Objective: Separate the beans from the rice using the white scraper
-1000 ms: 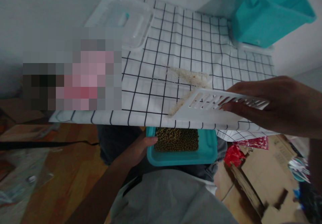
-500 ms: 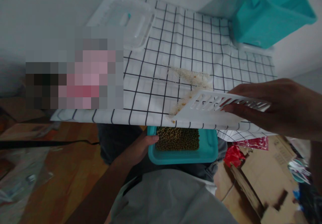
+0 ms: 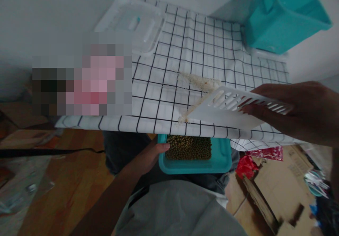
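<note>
My right hand (image 3: pixel 296 110) grips a white slotted plastic scraper (image 3: pixel 225 108) whose lower edge rests on the checked tablecloth (image 3: pixel 201 48), against a line of pale grains (image 3: pixel 201 82) near the table's front edge. Below that edge, my left hand (image 3: pixel 149 154) holds the left rim of a teal tray (image 3: pixel 219 163) filled with small greenish-brown beans (image 3: pixel 189 147). The tray sits partly under the table edge, above my lap.
A clear plastic lid (image 3: pixel 132 22) lies at the table's far left. A teal bin (image 3: pixel 280 17) stands at the far right corner. A blurred patch covers the left of the table. Cardboard, red packaging (image 3: pixel 246 163) and wooden floor lie below.
The scraper has shifted slightly up and right on the cloth, with the grain line pushed nearer the front edge. The tray under the edge has hardly moved.
</note>
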A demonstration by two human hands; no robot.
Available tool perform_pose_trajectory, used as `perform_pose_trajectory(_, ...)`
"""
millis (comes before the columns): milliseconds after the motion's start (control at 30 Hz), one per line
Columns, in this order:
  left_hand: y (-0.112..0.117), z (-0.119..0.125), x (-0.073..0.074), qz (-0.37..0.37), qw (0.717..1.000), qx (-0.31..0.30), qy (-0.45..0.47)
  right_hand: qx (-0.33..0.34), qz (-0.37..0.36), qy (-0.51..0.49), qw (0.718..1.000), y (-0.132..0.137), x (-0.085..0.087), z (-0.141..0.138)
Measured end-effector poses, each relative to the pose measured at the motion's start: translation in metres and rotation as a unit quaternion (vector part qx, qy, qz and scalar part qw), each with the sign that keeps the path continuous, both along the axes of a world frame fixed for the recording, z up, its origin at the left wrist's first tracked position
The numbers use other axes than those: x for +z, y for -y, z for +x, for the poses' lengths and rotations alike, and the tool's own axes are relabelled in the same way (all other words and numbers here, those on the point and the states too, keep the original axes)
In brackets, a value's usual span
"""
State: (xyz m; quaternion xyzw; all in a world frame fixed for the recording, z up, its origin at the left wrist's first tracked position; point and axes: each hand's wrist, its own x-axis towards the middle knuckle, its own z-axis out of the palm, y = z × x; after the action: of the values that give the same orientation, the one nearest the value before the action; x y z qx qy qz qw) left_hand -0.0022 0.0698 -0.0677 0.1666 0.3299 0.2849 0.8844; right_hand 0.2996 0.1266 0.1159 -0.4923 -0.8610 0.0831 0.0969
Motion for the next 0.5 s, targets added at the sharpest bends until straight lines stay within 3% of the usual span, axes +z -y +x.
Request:
perform_pose_trajectory(167, 0.002, 0.0, -0.003, 0.009, 1.0, 0.004, 0.0, 0.02, -0.011, 0.05, 0.998, -0.003, 0.003, -0.001)
perform_pose_trajectory(500, 0.0, 0.002, -0.002, 0.011, 1.0, 0.011, 0.01, 0.035, -0.018, 0.041, 0.998, 0.007, 0.001, 0.0)
